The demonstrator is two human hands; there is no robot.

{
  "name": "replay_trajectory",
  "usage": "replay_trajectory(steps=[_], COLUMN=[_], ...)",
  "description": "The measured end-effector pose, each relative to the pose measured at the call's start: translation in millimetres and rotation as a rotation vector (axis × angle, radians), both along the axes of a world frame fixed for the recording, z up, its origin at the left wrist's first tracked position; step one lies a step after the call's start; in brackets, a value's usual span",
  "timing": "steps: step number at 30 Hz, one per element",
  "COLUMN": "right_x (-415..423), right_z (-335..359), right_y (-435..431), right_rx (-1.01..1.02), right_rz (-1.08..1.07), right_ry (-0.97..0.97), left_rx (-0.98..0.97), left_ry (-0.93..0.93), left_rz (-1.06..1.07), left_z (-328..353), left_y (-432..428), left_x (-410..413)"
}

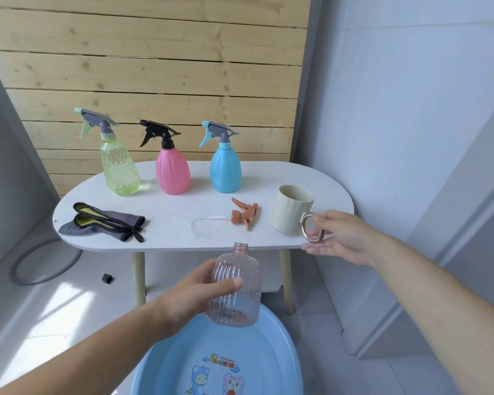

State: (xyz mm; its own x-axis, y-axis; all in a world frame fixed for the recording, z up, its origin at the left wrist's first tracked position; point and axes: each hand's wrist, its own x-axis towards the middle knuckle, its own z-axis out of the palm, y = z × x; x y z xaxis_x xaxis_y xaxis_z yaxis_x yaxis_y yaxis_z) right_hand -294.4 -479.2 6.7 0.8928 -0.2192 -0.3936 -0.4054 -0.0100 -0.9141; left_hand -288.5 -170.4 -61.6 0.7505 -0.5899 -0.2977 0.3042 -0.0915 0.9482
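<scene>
1. I have the left hand wrapped round the bottle, thumb across the front and fingers behind. The grip is clamped on its ribbed body.
2. The bottle sits in the lower middle of the frame, upright, mouth open and cap off. It looks empty. I hold it above the basin, I judge so that any spill lands there and not on the floor.
3. The right hand, at mid right, is at the cup. Forefinger and thumb touch the ring handle, and the other fingers lie straight beneath it. I cannot tell whether the pinch has closed.
4. The cup stands near the right end of the table, handle turned toward me, which makes it easy to take from this side.
5. The spray head lies on its side just left of the cup, its tube curling across the table. It is off so the neck is free for pouring, and kept close for screwing back on.
6. My reading: this is the filling step, cup to bottle. The neck is narrow, so the pour will need a slow tilt right over the mouth.
7. Three capped spray bottles stand in a row at the back, well apart from the work. A cloth lies at the left end.
</scene>
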Motion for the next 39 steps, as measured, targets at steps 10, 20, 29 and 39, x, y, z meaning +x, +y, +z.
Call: replay_trajectory(steps=[10,20,29,39], right_x=[-51,-49,-49,-45], right_z=[-6,-124,-244,-273], right_y=[43,92,127,128], right_rx=[0.058,-0.186,-0.234,-0.204], right_rz=[0.209,0.354,0.268,0.199], right_ry=[-0.034,0.281,0.534,0.583], left_rx=[0.120,0.268,0.338,0.313], left_ry=[-0.002,0.164,0.125,0.187], left_rz=[0.068,0.215,0.253,0.293], left_z=[-46,-152,-193,-229], left_y=[33,83,77,67], left_x=[-24,-72,-69,-64])
